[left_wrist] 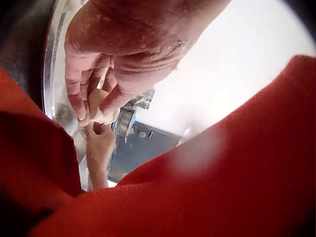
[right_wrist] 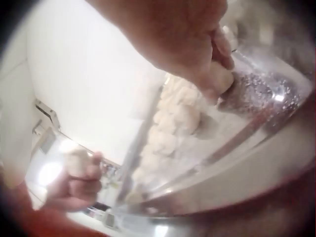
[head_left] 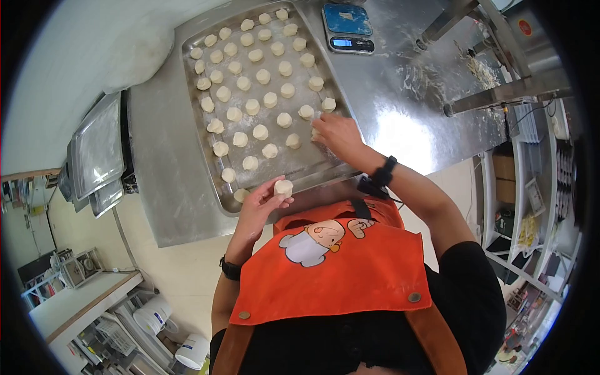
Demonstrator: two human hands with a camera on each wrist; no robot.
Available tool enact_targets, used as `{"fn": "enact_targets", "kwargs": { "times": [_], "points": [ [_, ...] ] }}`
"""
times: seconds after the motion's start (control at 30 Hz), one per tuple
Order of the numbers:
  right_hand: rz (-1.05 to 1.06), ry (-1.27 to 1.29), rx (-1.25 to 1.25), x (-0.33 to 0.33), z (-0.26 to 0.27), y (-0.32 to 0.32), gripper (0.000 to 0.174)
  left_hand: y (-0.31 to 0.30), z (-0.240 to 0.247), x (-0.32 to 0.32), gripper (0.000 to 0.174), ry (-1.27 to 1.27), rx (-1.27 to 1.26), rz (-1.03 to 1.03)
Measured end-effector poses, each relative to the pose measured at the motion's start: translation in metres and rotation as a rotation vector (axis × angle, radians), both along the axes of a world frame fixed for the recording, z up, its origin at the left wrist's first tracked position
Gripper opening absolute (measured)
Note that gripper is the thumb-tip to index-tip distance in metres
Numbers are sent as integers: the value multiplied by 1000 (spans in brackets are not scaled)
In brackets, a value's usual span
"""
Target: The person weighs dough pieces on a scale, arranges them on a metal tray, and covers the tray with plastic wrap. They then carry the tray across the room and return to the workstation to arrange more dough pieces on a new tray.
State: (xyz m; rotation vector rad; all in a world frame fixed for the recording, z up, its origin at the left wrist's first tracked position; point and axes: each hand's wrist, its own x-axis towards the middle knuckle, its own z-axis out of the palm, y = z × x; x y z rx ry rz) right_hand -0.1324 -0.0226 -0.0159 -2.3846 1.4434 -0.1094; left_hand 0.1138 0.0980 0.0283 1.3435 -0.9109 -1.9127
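A metal tray (head_left: 300,172) dusted with flour holds rows of small pale dough balls (head_left: 263,76). My left hand (head_left: 257,207), just off the tray's near edge, grips a dough ball (head_left: 283,189) between thumb and fingers. In the left wrist view that same ball (left_wrist: 100,106) shows past the thumb. My right hand (head_left: 340,136) reaches over the tray's right side, near the end of the rightmost row. Between its thumb and fingers it pinches another dough ball (right_wrist: 222,78), clearest in the right wrist view and mostly covered by the fingers from above.
The tray lies on a steel table (head_left: 169,206). Beyond its far right corner sits a blue digital scale (head_left: 348,28). Metal legs of a stand (head_left: 494,97) rise at the right, with floury scraps around them. Stacked trays (head_left: 97,150) lean at the left, and a filled white sack (head_left: 140,56) lies behind them.
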Motion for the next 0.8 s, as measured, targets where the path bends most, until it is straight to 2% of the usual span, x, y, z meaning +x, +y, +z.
{"fn": "enact_targets", "kwargs": {
  "times": [0.03,0.13,0.2,0.23,0.3,0.33,0.43,0.47,0.5,0.6,0.7,0.8],
  "points": [
    [21,66,-48,4,-5,-2,31,0,0,-2,33,-8,-11,19],
    [-64,-56,-229,10,0,11,32,-7,0,-6,26,-39,-70,61],
    [-113,-164,-59,8,24,33,29,-7,-7,-10,26,-63,-119,86],
    [-138,-217,28,7,35,44,28,-11,-9,-14,31,-149,-162,27],
    [-49,-464,208,12,40,65,24,-20,-12,-27,40,-322,-246,-117],
    [-7,-588,289,11,43,68,23,-24,-12,-35,39,-334,-285,-153],
    [-128,-658,333,-4,61,60,18,-35,-9,-52,34,-352,-380,-208],
    [-135,-663,231,-13,52,56,16,-37,-10,-54,32,-347,-396,-195],
    [-145,-563,91,-21,49,49,15,-41,-12,-57,31,-341,-412,-179],
    [-138,-304,-263,-37,32,21,14,-67,-37,-68,31,-621,-665,-277],
    [49,93,-311,-37,-10,-9,16,-91,-42,-94,23,-851,-1230,-309],
    [81,122,-286,-33,-18,-13,16,-106,-65,-105,16,-932,-1126,-568]
  ]
}}
